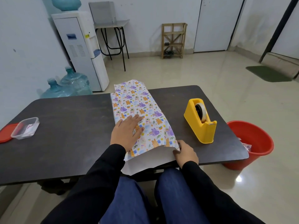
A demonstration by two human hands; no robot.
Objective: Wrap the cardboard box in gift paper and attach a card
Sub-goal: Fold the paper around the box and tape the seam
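One tape dispenser (200, 122) right of gift paper (137, 101)

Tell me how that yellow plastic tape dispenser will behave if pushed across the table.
The yellow plastic tape dispenser looks chunky with a broad flat base, so it probably slides rather than tips. Its solid body suggests some weight for its size. The dark matte tabletop may drag on it a little.

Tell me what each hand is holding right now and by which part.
The right hand pinches the gift paper at its near right corner. The left hand grips nothing; it lies flat on the printed side.
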